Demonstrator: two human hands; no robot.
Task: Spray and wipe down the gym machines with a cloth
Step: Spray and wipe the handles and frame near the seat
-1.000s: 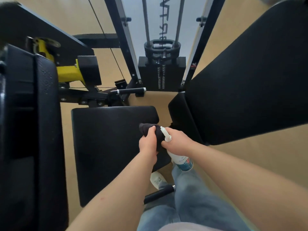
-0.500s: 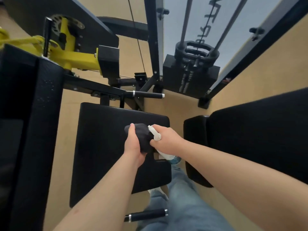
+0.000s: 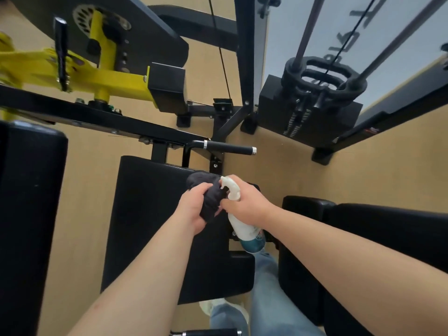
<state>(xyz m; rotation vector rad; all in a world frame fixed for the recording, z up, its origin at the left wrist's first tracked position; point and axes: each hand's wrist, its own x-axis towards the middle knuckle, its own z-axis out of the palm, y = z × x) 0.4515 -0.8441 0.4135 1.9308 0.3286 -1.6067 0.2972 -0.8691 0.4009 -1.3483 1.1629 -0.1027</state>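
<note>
Cloth [image 3: 209, 202], spray bottle [image 3: 243, 227] shifted toward seat [image 3: 150, 226] far edge.

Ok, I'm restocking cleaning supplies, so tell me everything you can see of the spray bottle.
The spray bottle is white, plastic by the look, with a white trigger head on top and a teal band round its base; its label is too small to read. The right hand grips its neck and holds it tilted above the black seat pad, nozzle toward the dark cloth bunched in the left hand.

floor [image 3: 278, 170]: tan, wood-toned | far panel [image 3: 281, 40]: pale grey, dark lettering | light: soft, even
</note>
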